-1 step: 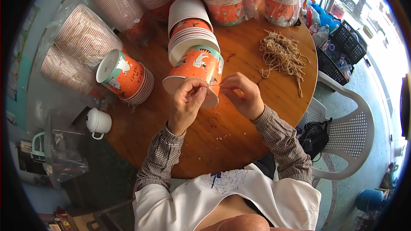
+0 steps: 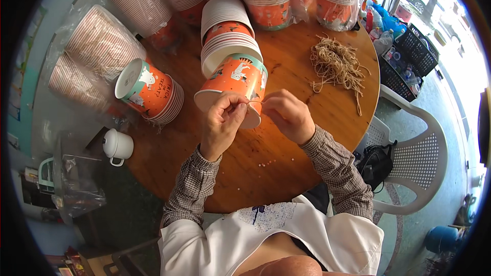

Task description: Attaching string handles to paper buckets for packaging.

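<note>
An orange paper bucket (image 2: 234, 77) with a green band and a white zebra lies tilted in front of me, its rim toward me. At the rim's right side, my left hand (image 2: 223, 119) is closed, thumb and forefinger pinching a thin cord (image 2: 254, 101). My right hand (image 2: 288, 114) is closed in a pinch on the cord's other end, just right of the bucket. Only a short stretch of cord shows between the fingertips. Behind this bucket lies a row of nested paper buckets (image 2: 225, 15), white rims outward. A tangled heap of tan cord (image 2: 335, 64) lies to the right.
Another stack of orange buckets (image 2: 153, 89) rests at left, beside a white enamel mug (image 2: 118, 145). Plastic-wrapped bucket stacks (image 2: 105, 41) line the far and left edges. Small pale beads (image 2: 267, 164) dot the wooden table (image 2: 245, 184). A white plastic chair (image 2: 419, 153) and black crates (image 2: 406, 66) stand right.
My right hand has shifted slightly, its fingers bending closer around the cord. The left hand and the bucket are almost unmoved.
</note>
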Demonstrator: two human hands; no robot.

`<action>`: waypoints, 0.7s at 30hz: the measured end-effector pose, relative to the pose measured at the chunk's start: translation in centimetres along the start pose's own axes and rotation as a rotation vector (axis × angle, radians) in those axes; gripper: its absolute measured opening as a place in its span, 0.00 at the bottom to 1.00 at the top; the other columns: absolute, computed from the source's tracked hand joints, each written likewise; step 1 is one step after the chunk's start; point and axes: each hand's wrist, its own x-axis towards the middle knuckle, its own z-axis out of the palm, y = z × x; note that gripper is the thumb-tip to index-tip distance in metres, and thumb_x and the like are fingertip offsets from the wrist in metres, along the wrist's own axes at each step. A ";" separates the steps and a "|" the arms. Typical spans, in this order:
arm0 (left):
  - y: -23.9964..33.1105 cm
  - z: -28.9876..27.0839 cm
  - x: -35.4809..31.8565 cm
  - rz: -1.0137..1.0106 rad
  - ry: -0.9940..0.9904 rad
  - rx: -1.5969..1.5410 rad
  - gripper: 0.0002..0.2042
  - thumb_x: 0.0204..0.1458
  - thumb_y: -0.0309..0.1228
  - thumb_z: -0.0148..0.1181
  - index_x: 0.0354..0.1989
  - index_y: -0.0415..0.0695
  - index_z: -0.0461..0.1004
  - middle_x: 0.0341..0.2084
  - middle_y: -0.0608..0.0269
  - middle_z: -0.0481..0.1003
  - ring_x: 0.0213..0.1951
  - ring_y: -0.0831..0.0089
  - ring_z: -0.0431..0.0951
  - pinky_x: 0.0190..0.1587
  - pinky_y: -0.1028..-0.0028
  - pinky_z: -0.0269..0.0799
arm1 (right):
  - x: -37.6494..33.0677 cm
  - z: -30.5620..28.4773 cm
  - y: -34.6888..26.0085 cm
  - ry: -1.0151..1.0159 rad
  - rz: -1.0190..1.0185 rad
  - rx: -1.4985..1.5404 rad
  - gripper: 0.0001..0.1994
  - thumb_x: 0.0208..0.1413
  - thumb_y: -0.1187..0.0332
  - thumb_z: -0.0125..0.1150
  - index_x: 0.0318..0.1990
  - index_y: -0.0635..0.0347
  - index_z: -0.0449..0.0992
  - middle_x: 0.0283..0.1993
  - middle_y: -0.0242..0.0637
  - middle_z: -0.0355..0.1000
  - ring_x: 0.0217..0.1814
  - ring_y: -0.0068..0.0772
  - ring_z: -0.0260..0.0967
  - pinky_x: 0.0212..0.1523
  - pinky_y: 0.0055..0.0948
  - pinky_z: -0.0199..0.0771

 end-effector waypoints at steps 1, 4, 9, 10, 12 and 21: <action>0.3 -0.2 0.1 -0.032 -0.020 0.024 0.05 0.60 0.25 0.54 0.37 0.35 0.72 0.36 0.67 0.73 0.36 0.82 0.73 0.41 0.80 0.71 | 0.2 0.1 0.1 -0.016 -0.110 -0.110 0.14 0.47 0.82 0.61 0.42 0.60 0.73 0.39 0.38 0.71 0.36 0.39 0.73 0.33 0.31 0.75; 0.4 -0.3 0.2 -0.064 -0.050 0.044 0.05 0.60 0.25 0.54 0.38 0.35 0.72 0.35 0.68 0.73 0.36 0.83 0.73 0.41 0.81 0.71 | 0.6 0.2 -0.1 -0.042 -0.271 -0.296 0.15 0.44 0.81 0.63 0.41 0.59 0.74 0.37 0.37 0.71 0.33 0.37 0.72 0.29 0.33 0.74; 0.6 0.0 0.2 -0.044 -0.066 0.091 0.05 0.60 0.25 0.54 0.38 0.35 0.73 0.34 0.69 0.73 0.37 0.83 0.74 0.40 0.81 0.71 | 1.0 0.3 -0.7 0.013 -0.308 -0.306 0.13 0.43 0.81 0.64 0.39 0.60 0.74 0.35 0.36 0.71 0.32 0.35 0.72 0.28 0.30 0.73; 0.6 0.0 0.1 -0.017 -0.051 0.123 0.04 0.59 0.24 0.56 0.38 0.36 0.73 0.34 0.68 0.74 0.37 0.82 0.74 0.39 0.80 0.71 | 1.1 0.3 -0.9 0.013 -0.308 -0.305 0.13 0.43 0.81 0.64 0.39 0.60 0.74 0.35 0.36 0.71 0.32 0.35 0.72 0.28 0.30 0.73; 0.9 0.2 0.1 0.012 -0.039 0.156 0.03 0.58 0.23 0.57 0.37 0.37 0.74 0.33 0.67 0.75 0.36 0.81 0.75 0.39 0.80 0.71 | 1.2 0.3 -1.2 0.044 -0.163 -0.159 0.12 0.44 0.82 0.64 0.37 0.61 0.74 0.34 0.37 0.72 0.32 0.37 0.72 0.29 0.29 0.74; 1.6 0.4 -0.9 0.395 0.096 0.672 0.08 0.49 0.18 0.62 0.37 0.40 0.75 0.31 0.58 0.77 0.32 0.64 0.79 0.32 0.72 0.74 | 1.8 0.4 -2.1 0.092 0.050 0.093 0.08 0.49 0.83 0.59 0.37 0.65 0.73 0.33 0.39 0.72 0.31 0.30 0.72 0.32 0.25 0.73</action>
